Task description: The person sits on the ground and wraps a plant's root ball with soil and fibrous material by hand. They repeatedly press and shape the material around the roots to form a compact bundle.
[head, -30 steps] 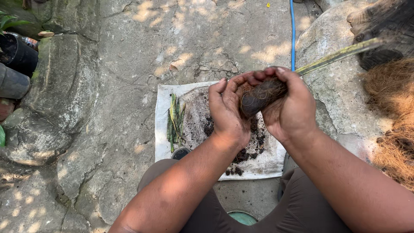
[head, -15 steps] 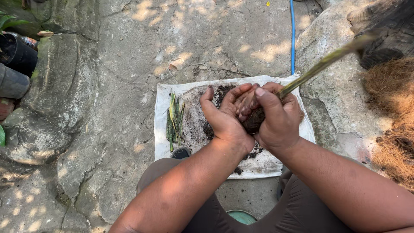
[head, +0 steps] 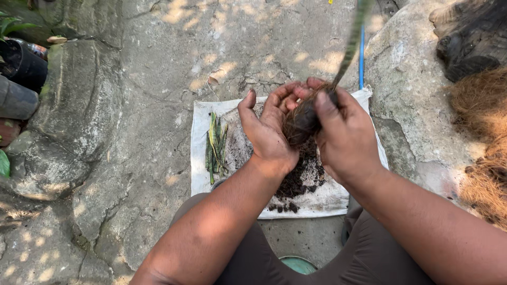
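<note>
Both hands [head: 309, 132] cupped rnd root ball [head: 300, 122], fingers curled.

I see a fibrous, matt root ball [head: 301, 122], crumbly dark soil [head: 303, 177] on white woven cloth [head: 203, 182], rough grey rock [head: 158, 79], and coarse brown coir [head: 483, 132].
</note>
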A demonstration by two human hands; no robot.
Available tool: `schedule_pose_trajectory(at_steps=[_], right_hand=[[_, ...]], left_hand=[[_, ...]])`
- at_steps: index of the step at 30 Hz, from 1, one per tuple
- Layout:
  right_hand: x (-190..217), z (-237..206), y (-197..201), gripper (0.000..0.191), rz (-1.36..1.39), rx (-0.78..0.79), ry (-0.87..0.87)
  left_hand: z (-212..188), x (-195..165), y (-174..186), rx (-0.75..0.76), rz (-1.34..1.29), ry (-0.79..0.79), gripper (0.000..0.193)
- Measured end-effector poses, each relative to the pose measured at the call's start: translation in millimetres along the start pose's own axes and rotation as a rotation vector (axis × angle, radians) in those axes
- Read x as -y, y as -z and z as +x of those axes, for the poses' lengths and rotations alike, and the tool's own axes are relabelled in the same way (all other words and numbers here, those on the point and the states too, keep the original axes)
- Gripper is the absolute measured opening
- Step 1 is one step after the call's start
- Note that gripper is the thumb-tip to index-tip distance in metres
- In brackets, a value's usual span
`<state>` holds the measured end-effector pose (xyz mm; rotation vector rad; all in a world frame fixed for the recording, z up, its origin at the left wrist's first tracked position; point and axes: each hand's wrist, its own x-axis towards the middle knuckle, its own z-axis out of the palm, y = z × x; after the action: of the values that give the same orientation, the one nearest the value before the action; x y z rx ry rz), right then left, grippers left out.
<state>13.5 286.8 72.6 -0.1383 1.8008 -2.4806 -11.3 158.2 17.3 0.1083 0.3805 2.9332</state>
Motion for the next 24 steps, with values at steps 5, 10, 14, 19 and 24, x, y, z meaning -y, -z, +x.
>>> schedule_pose_trajectory(at_steps=[5, 10, 14, 19, 24], right_hand=[[-11.6, -3.3, 6.9, 0.022, -0.074, 0.181, 0.351], [-35.7, -13.4, 3.6, 0.014, 0.037, 0.040, 0.176], [-40.4, -11.2, 2.1, 0.013, 0.125, -0.017, 0.064], [-17.6, -6.2, -4.1, 0.019, 0.305, 0.139, 0.096], [6.0, 2.8, 0.4, 0.036, -0.120, 0.154, -0.005]], left_hand=[[-9.7, 3.6, -16.7, -0.318, 0.020, 0.175, 0.088], [-15.7, 19.9, -26.4, -0.449, 0.037, -0.063, 0.080], [-17.0, 23.4, -15.2, -0.444, 0.073, -0.088, 0.079], [-3.0, 18.0, -3.9, -0.420, 0.058, -0.081, 0.076], [-1.2, 8.1, -6.7, -0.326, 0.097, -0.009, 0.078]])
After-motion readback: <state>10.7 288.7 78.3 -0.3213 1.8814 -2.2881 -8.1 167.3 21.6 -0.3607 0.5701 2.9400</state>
